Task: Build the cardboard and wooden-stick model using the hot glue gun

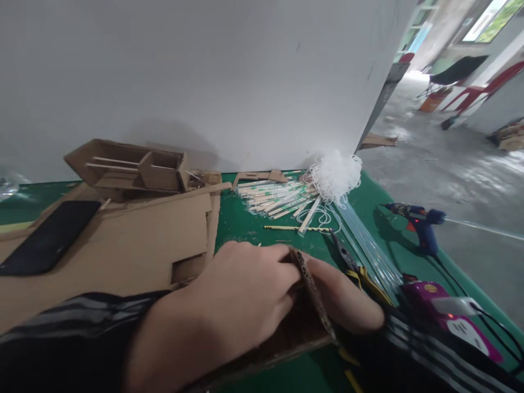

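A folded cardboard piece (303, 322) with an upright wall is in front of me, its ridged edge facing up. My left hand (237, 295) is closed, fingers curled inside it against the wall. On the wall's outer side, my right hand (344, 295) is pressed to the cardboard; its fingertips are hidden behind it. Just beyond my right wrist lie long-nose pliers (346, 254) with yellow-and-black handles. A yellow pencil (297, 227) rests a little past my hands on the green tabletop (241, 215).
Wrapped chopsticks (274, 196), white elastic cord (335, 177) and clear glue sticks (368, 245) lie at the back. Right: a blue glue gun (421, 221) and purple power strip (450, 322). Left: cardboard sheets (164, 234), a black phone (51, 234), an open cardboard structure (135, 169). A wall stands behind.
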`<state>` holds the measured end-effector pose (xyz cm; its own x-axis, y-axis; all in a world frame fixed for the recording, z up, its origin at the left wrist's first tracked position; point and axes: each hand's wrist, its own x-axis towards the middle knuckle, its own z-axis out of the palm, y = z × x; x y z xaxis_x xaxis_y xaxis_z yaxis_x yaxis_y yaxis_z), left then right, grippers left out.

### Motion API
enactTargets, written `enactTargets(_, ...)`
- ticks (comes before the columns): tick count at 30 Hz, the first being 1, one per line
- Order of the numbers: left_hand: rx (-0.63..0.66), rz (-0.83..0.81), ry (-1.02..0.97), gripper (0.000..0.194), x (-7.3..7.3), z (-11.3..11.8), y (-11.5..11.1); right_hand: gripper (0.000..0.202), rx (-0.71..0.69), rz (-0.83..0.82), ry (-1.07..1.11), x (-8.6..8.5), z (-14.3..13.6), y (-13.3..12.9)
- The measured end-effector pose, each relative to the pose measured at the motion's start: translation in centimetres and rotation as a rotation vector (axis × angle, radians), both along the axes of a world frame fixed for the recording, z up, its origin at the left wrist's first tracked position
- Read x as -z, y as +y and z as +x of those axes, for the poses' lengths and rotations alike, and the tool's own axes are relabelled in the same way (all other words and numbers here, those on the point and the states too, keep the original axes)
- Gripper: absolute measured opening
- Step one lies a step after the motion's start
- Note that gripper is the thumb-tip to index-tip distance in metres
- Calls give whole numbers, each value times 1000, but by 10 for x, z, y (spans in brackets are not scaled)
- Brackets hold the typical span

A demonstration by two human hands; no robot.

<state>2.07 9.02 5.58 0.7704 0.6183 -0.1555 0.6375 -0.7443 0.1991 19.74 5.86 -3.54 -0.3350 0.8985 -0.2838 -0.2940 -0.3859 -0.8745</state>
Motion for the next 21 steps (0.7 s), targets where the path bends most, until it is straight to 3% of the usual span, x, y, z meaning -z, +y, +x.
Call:
enactTargets(2,-32,-15,16,22,12,-2,1,28,53,-16,-82,2,1,1)
enactTargets(5,-43,8,5,22,26,-4,3,35,151,110,-167,2,3,0)
enactTargets(8,-24,27,3,23,33,-2,6,45,59,159,-138,4,5,-2)
enactTargets(11,-18,23,-1,25,34,-1,12,45,-10,117,-165,7,5,-1)
enactTargets(21,-47,-148,44,22,29,1,22,40,17,22,-172,9,4,4)
